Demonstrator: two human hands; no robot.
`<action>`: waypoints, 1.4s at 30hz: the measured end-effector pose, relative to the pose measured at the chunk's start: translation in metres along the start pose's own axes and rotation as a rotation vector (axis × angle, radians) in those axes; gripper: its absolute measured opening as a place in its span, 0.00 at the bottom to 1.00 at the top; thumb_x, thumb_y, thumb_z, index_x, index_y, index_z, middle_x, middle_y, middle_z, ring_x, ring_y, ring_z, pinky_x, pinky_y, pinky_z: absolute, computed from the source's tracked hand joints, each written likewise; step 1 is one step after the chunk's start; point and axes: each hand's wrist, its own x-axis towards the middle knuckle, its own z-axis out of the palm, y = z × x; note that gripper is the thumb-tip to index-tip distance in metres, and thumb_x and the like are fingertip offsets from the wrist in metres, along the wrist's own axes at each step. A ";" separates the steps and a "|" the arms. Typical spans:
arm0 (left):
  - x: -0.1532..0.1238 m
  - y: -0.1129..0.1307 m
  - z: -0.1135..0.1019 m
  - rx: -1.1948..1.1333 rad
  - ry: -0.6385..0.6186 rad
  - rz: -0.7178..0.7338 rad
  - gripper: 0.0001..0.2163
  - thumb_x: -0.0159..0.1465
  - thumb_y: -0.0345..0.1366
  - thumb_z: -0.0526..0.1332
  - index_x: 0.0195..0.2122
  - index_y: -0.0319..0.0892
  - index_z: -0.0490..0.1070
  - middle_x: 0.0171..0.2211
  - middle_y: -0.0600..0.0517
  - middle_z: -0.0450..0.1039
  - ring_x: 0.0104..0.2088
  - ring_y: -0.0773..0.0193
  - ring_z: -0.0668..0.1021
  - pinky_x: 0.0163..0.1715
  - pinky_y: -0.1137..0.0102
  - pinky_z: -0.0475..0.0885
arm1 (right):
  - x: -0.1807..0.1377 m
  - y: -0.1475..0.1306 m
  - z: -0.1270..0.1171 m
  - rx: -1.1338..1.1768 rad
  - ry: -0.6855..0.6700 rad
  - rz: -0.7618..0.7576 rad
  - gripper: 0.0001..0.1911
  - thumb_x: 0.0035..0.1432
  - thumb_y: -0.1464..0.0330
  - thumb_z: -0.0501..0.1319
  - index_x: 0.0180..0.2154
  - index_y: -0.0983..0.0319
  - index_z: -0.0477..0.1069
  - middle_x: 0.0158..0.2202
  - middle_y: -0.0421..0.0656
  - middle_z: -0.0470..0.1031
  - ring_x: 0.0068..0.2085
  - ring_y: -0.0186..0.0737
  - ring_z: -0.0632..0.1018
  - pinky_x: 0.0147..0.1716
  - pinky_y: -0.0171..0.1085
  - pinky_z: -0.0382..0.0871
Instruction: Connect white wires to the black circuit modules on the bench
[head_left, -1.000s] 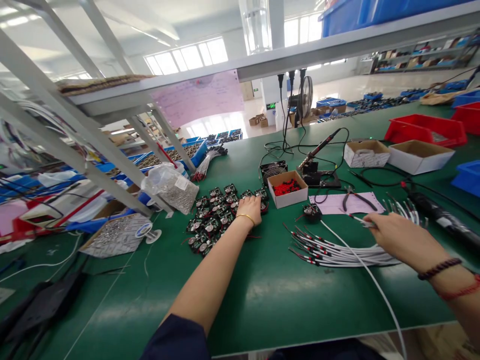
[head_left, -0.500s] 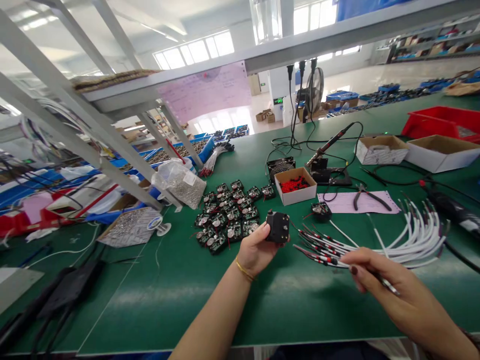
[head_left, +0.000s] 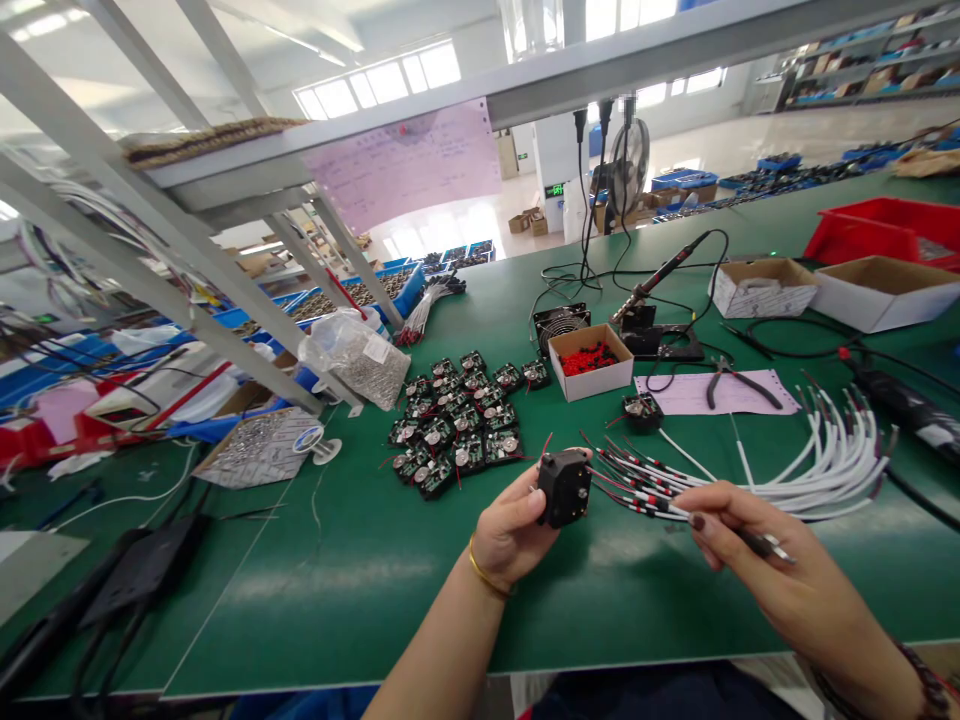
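My left hand (head_left: 514, 530) is closed around a black square plastic housing (head_left: 564, 490), tilted up, with small brass-coloured pins on its face and a thin red wire rising behind it. To its right, my right hand (head_left: 750, 550) pinches a slim tool with a dark body and metal end (head_left: 776, 548); its exact kind I cannot make out. Those fingertips are at a bundle of white cables (head_left: 817, 490) with red and black wire ends. Whether they also grip a cable is unclear. Several similar black units with exposed circuit boards (head_left: 469, 420) lie left of centre.
Behind the hands stand a box of red and black parts (head_left: 592, 370), a soldering iron (head_left: 667, 270) in its holder and cutting pliers (head_left: 739, 385) on pink paper. A solder spool (head_left: 322, 447) and bag of small parts (head_left: 364, 360) are left. A shelf beam (head_left: 420, 125) crosses above.
The black housing in my left hand has moved slightly right and down, and has turned a little. My right hand has shifted slightly up and left, still holding the slim tool.
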 end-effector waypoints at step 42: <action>-0.038 -0.049 0.040 0.982 0.140 0.288 0.23 0.76 0.48 0.59 0.70 0.52 0.67 0.65 0.45 0.68 0.65 0.48 0.70 0.68 0.55 0.63 | 0.008 -0.011 0.032 0.120 -0.348 0.228 0.28 0.79 0.47 0.49 0.35 0.59 0.68 0.27 0.38 0.67 0.28 0.40 0.68 0.30 0.37 0.63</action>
